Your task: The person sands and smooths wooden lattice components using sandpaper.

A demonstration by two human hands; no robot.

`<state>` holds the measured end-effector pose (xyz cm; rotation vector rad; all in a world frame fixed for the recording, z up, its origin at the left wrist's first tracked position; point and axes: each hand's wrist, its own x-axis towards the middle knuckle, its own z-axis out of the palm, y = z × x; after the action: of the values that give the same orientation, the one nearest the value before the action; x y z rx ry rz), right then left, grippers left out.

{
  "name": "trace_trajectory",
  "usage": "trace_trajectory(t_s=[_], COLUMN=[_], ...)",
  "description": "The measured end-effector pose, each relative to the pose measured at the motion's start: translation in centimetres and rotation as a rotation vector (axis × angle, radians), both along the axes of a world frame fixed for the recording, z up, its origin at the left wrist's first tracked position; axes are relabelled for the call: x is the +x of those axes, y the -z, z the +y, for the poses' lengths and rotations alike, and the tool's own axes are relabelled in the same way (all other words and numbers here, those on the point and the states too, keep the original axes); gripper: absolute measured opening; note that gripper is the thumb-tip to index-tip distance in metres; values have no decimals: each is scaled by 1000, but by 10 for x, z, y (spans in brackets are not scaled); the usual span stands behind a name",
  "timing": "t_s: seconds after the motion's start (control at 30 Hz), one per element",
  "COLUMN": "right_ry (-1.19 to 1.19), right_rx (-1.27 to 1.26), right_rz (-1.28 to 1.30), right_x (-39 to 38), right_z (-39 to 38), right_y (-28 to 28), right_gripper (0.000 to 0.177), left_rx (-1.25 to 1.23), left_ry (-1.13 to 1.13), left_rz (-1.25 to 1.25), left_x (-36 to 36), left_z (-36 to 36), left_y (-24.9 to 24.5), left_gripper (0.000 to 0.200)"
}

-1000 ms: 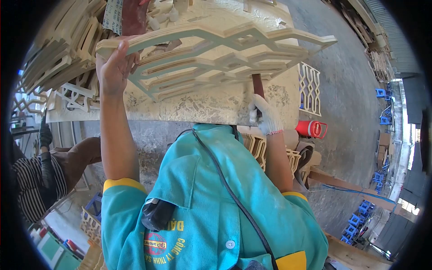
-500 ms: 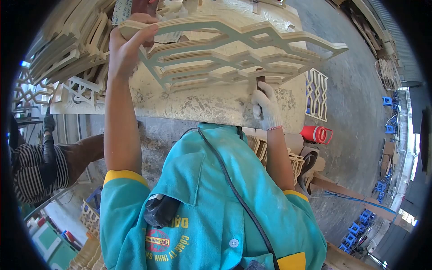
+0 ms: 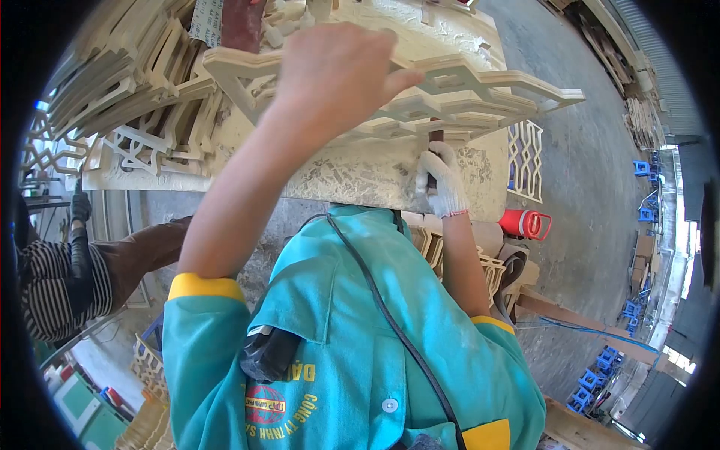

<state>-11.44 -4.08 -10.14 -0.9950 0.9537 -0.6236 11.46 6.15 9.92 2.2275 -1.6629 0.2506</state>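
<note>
A pale wooden lattice panel (image 3: pixel 495 91) leans at a tilt over the dusty worktable (image 3: pixel 352 174). My bare left hand (image 3: pixel 341 75) is over the panel's middle, its thumb pointing right. The other fingers are hidden beyond the hand, so I cannot tell whether they grip the wood. At the panel's near lower edge, my right hand (image 3: pixel 444 180), in a white knit glove, is closed around a narrow dark brown block (image 3: pixel 435 138). The block's top end meets the lattice edge in this view.
Stacked lattice pieces (image 3: pixel 127 75) crowd the table's left side, beside a dark red sheet (image 3: pixel 241 24). Another lattice panel (image 3: pixel 525 161) and a red jug (image 3: pixel 525 223) are at the right. A person in a striped top (image 3: pixel 64 277) is at far left.
My left hand has left the panel's upper left corner and moved right across its middle. The panel has shifted only slightly; my right hand stays near its lower edge.
</note>
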Motion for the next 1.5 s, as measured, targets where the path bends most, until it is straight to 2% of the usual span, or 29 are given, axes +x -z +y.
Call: trace_trajectory(t_s=[0.07, 0.17, 0.27, 0.3, 0.4, 0.47, 0.5, 0.67, 0.77, 0.87, 0.97, 1.07, 1.17, 1.27, 1.4, 1.5], right_ry=[-24, -44, -29, -17, 57, 152, 89, -177, 14, -87, -9, -85, -80, -102, -26, -166], right_rx=[15, 95, 60, 52, -10, -106, -83, 77, 80, 36, -13, -14, -82, -84, -2, -71], right_rz=[-27, -65, -20, -15, 27, 95, 92, 40, -78, -15, 32, 84, 228, 186, 87, 155], right_x=[-2, -14, -15, -14, -4, 10, 10, -9, -8, 4, 3, 12, 4, 14, 7, 6], right_z=[-3, -6, -4, -4, -4, 3, 4, -6, -15, 9, -6, 15, -3, 12, -4, 7], right_y=[-4, -6, -6, -3, 8, 13, 11, -20, -5, -5, 1, -17, -10, -20, 2, -12], right_gripper=[22, 15, 16, 16, 15, 15, 15, 16, 17, 17, 18, 19, 20, 20, 20, 18], left_rx=[151, 190, 82, 134, 258, 307, 332, 321, 332, 322, 274, 297, 307, 258, 284, 287], left_ry=[-17, 4, 81, 112, 237, 287, 313, 287, 322, 381, 392, 368, 364, 388, 390, 360], left_rz=[68, 113, -31, 57, -2, 76, 115, 37, 51, 60, 63, 76, 66, 57, 105, 107], left_x=[-5, 4, 16, 14, 17, 20, 21, 21, 30, 39, 39, 36, 37, 43, 44, 40], left_z=[-13, -18, -22, -20, -27, -35, -36, -36, -53, -57, -57, -53, -59, -61, -61, -57], left_y=[-10, -13, -8, -19, -27, -24, -23, -26, -19, -12, -13, -19, -12, -10, -13, -16], left_gripper=[58, 53, 39, 48, 46, 47, 48, 52, 49, 44, 41, 39, 38, 39, 39, 39])
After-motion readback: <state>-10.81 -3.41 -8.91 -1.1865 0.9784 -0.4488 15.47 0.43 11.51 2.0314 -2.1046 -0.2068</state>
